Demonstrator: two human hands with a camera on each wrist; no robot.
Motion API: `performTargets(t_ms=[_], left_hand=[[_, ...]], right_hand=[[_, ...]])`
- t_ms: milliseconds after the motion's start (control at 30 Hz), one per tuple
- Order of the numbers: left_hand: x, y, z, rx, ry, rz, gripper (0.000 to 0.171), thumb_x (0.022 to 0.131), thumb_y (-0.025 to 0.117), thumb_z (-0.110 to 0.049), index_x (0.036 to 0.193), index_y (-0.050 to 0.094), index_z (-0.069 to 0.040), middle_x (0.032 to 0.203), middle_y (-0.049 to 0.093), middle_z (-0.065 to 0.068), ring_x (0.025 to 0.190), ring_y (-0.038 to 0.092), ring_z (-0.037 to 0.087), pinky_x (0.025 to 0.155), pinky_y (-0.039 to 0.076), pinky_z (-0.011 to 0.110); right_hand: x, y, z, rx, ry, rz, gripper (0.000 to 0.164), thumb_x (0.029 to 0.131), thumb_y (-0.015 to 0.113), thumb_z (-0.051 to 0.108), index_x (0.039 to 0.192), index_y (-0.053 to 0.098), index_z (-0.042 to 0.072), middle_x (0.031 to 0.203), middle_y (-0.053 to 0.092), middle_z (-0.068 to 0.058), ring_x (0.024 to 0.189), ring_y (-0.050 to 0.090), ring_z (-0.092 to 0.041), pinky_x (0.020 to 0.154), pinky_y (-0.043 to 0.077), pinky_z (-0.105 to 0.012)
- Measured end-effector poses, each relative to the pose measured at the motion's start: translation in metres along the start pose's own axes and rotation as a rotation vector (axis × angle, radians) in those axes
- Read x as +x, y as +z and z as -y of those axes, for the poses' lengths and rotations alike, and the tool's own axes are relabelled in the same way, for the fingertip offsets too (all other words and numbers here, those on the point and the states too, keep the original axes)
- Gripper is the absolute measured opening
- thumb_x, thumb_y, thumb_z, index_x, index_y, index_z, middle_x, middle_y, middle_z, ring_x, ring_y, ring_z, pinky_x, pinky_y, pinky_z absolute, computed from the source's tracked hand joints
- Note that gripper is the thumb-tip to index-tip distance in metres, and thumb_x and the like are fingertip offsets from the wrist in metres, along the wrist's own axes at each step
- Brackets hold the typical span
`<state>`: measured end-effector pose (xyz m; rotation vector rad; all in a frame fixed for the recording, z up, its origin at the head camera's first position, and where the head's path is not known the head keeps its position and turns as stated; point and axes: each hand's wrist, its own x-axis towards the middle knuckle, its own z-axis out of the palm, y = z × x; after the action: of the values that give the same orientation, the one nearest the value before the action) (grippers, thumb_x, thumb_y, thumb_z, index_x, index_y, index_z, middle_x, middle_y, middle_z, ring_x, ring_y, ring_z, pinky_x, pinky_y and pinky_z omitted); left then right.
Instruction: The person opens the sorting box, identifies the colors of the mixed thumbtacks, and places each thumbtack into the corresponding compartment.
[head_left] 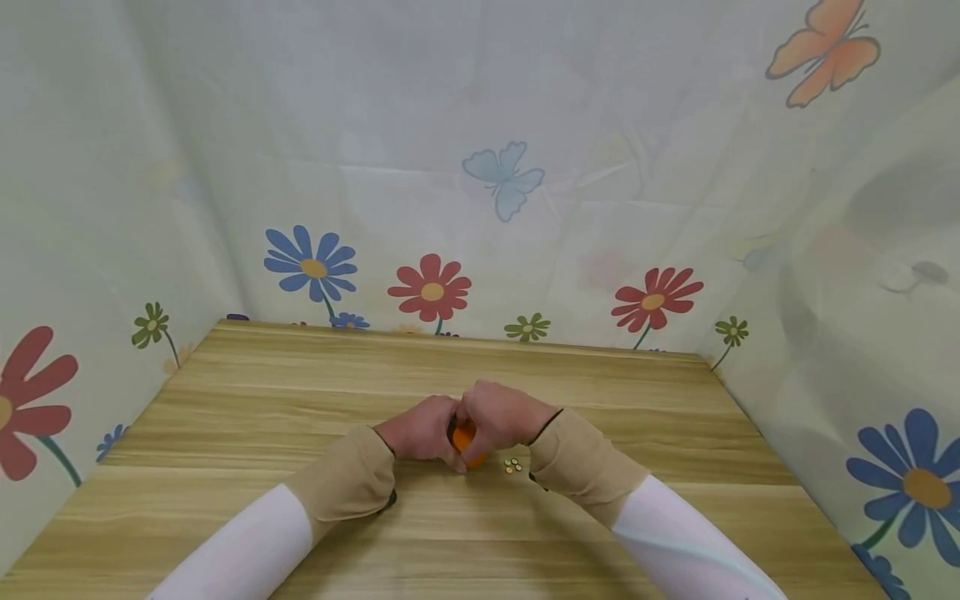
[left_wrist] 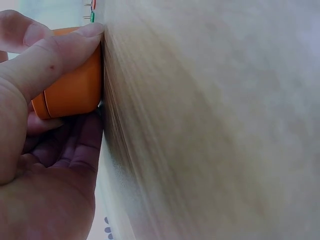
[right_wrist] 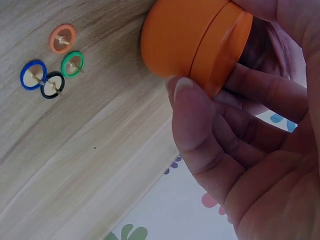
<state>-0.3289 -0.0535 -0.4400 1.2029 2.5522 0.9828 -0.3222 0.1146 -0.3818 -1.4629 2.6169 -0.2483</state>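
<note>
Head view: both grips mask most of the orange lidded jar [right_wrist: 185,37]; only a slice shows between them. The jar's contents are out of sight. Whether its base touches the bench [head_left: 300,375] or sits just off it is hard to tell. Near bench edge cut off by the frame.

Around: four thumbtacks lie points-up just right of the jar, between it and the right tan cuff [head_left: 585,471]: orange-rimmed tack [right_wrist: 55,45], green-rimmed tack [right_wrist: 68,65], blue-rimmed tack [right_wrist: 28,80], black-rimmed tack [right_wrist: 48,90]. Blue and black close together, seemingly touching. Flower-print cloth [head_left: 360,133] rises behind the far edge.

Jar: upright, roughly midway between the bench's left and right edges. Left grip [head_left: 423,432] curled around it, thumb low on the body near the bench. Right grip [head_left: 506,415] curled about the lid end, one fingertip by the seam. Both closed to the jar's width.
</note>
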Motion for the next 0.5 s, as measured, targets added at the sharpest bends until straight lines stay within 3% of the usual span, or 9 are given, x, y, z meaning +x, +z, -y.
performTargets(t_ms=[500], left_hand=[[0.0008, 0.0013, 0.0002, 0.000, -0.021, 0.000, 0.047, 0.058, 0.091, -0.022, 0.096, 0.063, -0.018, 0.086, 0.060, -0.013, 0.078, 0.054, 0.005, 0.074, 0.045, 0.022]], right_hand=[[-0.0008, 0.0004, 0.0005, -0.003, 0.030, 0.007, 0.029, 0.068, 0.082, 0.040, 0.074, 0.069, 0.014, 0.060, 0.054, 0.013, 0.053, 0.045, -0.003, 0.049, 0.039, -0.017]])
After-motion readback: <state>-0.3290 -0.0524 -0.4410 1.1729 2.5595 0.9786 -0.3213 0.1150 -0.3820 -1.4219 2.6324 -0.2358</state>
